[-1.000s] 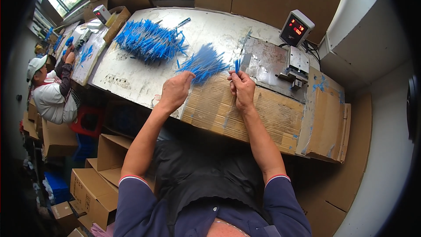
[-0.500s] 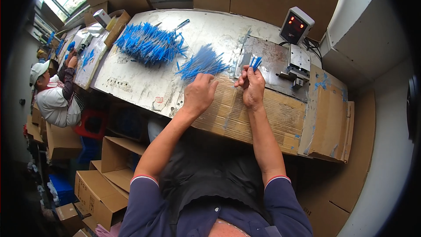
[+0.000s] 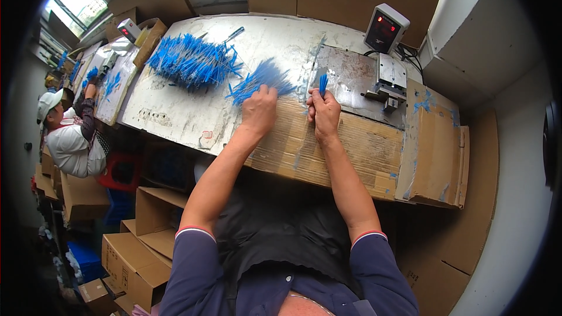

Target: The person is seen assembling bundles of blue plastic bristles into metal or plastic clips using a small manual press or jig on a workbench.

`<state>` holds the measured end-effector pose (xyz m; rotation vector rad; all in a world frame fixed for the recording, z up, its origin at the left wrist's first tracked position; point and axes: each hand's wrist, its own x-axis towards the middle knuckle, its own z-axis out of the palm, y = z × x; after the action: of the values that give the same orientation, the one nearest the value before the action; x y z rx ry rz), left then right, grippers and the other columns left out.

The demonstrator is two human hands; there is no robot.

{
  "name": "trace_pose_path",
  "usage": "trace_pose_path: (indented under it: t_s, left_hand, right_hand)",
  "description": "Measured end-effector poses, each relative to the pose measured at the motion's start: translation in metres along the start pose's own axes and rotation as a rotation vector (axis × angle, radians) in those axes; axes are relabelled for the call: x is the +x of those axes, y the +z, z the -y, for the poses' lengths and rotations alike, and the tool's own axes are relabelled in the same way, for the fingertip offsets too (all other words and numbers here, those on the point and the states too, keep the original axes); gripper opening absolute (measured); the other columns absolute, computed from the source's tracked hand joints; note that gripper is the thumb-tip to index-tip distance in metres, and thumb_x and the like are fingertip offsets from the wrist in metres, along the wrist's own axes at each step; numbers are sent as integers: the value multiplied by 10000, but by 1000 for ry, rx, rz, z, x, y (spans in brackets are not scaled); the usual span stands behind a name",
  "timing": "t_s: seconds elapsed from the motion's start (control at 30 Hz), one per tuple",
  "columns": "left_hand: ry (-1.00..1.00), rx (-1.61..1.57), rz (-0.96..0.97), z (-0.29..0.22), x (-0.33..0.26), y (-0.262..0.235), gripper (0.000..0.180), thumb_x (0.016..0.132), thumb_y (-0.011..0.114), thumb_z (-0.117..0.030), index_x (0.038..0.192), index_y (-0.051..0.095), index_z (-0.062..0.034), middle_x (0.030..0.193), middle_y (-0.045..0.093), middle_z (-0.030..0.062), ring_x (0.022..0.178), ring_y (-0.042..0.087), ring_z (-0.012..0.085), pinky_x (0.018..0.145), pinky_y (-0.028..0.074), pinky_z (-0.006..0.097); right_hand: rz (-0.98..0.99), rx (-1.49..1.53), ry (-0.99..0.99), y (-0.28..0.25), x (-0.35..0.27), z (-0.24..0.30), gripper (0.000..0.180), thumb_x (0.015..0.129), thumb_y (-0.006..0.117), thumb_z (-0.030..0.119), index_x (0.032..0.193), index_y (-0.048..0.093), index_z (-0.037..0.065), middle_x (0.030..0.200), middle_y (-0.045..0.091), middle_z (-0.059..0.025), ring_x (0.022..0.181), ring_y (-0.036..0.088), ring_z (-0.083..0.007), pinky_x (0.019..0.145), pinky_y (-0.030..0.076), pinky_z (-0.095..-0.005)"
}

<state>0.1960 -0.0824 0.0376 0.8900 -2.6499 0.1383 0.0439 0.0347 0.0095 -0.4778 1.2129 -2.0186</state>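
Observation:
My right hand [image 3: 326, 118] is closed around a small bundle of thin blue-tipped strands [image 3: 323, 84], which stands upright above the fingers at the near edge of the metal plate. My left hand [image 3: 259, 110] has its fingers curled together at the near edge of a smaller pile of blue-tipped strands [image 3: 268, 76]. Whatever the left fingers pinch is hidden or too small to name. Farther left on the white worktable [image 3: 175, 108] lies a larger heap of the same strands [image 3: 190, 61].
A metal fixture [image 3: 390, 79] sits on a metal plate [image 3: 351, 70] at the right, with a red-digit display box [image 3: 386, 28] behind it. Flattened cardboard [image 3: 351, 146] covers the table's near edge. A co-worker [image 3: 73, 140] sits far left, above open cartons [image 3: 132, 260]. A screwdriver-like tool [image 3: 234, 34] lies behind the heap.
The strands in my right hand have gone from fanned out to a tighter, upright bundle. My left hand keeps beside the smaller pile, its fingers now nearer the strands. The whole view has shifted slightly.

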Motion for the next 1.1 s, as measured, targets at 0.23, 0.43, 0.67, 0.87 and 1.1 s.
trace_pose_path:
  t_s: [0.23,0.43,0.67,0.87,1.1]
  left_hand:
    - [-154,-313,-162,-13,-7,-22,29,910,654,-98,931,666,-82,998,656,110,828,694,351,702,565,466]
    - [-219,-571,-277,-17,-3,-34,57,918,689,-146,947,691,-97,998,696,111,825,691,334,724,540,439]
    - [47,-434,-342,2,-15,-43,72,864,691,-93,932,687,-114,1027,697,37,1079,621,297,923,445,430]
    - [313,-249,-273,-11,-26,-37,104,846,685,-56,938,671,-103,1042,702,27,1026,658,248,925,457,400]
    - [322,-283,-415,-2,-29,-40,162,851,683,24,989,679,-60,1089,721,93,1104,680,296,924,534,416]
  right_hand:
    - [13,-2,-8,-1,-4,2,183,1055,604,172,1107,650,3,809,628,-29,557,512,-49,450,435,-223]
    - [-28,-51,-163,3,-10,4,181,1054,597,153,1107,664,-8,862,657,-47,567,515,-58,479,456,-227]
    - [165,104,166,3,-11,12,202,1033,626,204,1085,642,9,832,670,-50,519,490,-45,413,373,-193]
    - [393,12,410,7,-15,13,191,990,703,211,1072,632,53,827,707,-59,552,569,-37,403,345,-155]
    - [497,-70,384,2,-16,22,176,968,698,97,1105,641,3,822,707,-62,568,594,-55,440,405,-167]
